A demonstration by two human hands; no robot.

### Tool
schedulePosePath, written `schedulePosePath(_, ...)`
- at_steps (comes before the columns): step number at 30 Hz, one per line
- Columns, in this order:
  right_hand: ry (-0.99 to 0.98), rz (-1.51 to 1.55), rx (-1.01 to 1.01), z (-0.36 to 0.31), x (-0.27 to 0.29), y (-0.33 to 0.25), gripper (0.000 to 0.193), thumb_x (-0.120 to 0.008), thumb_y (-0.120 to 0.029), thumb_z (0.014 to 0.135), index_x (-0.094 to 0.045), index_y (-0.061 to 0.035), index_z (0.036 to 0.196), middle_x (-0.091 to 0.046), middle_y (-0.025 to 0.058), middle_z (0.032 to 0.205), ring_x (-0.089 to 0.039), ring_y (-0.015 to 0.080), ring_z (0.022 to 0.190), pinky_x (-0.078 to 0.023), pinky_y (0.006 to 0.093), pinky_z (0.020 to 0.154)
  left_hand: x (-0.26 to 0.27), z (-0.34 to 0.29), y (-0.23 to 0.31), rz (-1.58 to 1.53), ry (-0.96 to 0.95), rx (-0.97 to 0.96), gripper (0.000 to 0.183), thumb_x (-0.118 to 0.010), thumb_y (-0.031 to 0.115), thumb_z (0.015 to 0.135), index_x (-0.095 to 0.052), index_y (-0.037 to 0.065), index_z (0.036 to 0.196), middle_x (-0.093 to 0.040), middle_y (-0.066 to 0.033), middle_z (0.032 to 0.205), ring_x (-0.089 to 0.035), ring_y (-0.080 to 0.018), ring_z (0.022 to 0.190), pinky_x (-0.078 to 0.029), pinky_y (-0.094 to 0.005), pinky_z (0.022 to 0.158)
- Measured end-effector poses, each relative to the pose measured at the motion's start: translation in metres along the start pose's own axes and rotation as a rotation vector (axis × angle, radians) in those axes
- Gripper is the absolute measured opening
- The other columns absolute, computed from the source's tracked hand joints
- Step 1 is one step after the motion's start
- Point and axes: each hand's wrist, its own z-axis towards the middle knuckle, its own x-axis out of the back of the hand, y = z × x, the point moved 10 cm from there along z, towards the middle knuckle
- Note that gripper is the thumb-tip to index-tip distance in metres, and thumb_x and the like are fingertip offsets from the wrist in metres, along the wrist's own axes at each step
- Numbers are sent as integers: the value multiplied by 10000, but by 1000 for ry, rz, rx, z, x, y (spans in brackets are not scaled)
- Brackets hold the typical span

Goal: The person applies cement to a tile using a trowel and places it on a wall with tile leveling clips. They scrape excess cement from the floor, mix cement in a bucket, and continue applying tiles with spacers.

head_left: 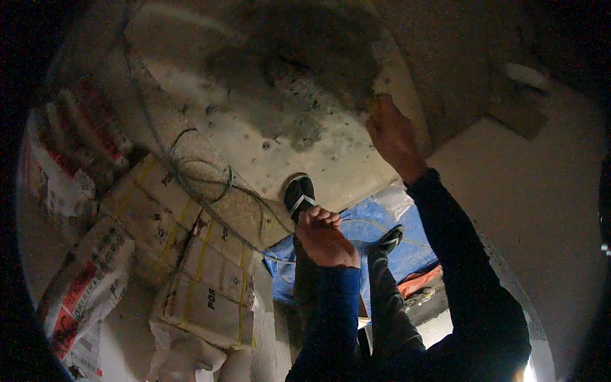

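Note:
My right hand (396, 135) is closed in a fist beside the right edge of a dark grey patch of wet-looking mortar (302, 79). What its fingers hold, if anything, is hidden in shadow. The patch spreads over a pale, spattered board-like surface (356, 156). Nearer to me, my left hand (328, 239) hangs in front of one dark shoe (299, 191), its fingers curled in and nothing visible in them. Both forearms wear dark blue sleeves.
Strapped cartons (207, 286) and printed sacks (92, 283) crowd the left side. A looped cable (203, 181) runs across the floor toward a blue sheet (359, 223) under my feet. An orange cloth-like thing (420, 280) lies right of my legs. A flat brownish block (519, 118) is at far right.

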Motion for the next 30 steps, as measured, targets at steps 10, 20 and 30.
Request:
schedulePosePath(10,-219,-65,-2,38,-62,67,428,-533,-167,976,-540,-45,1387,-594,208,1343,-604,391,1181,-505,499,994,-5,-2,-5,26,-31,-2,252,-538,325,1003,-605,122,869,-583,41,827,-509,-100,727,-379,-277,690)
schedulePosePath(20,-281,-176,95,66,-207,63,603,-610,-155,911,-452,-36,1481,-555,217,1414,-470,416,1350,-348,469,1176,2,-9,-7,3,4,-3,245,-543,323,1003,-622,146,854,-582,43,795,-506,-99,708,-384,-288,673)
schedulePosePath(30,-539,108,-218,-6,-51,80,517,-599,-117,890,-514,-71,1398,-607,241,1269,-631,395,1127,-519,482,956,4,-7,-6,49,35,10,283,-516,328,1025,-609,131,844,-569,38,791,-502,-96,706,-377,-287,668)
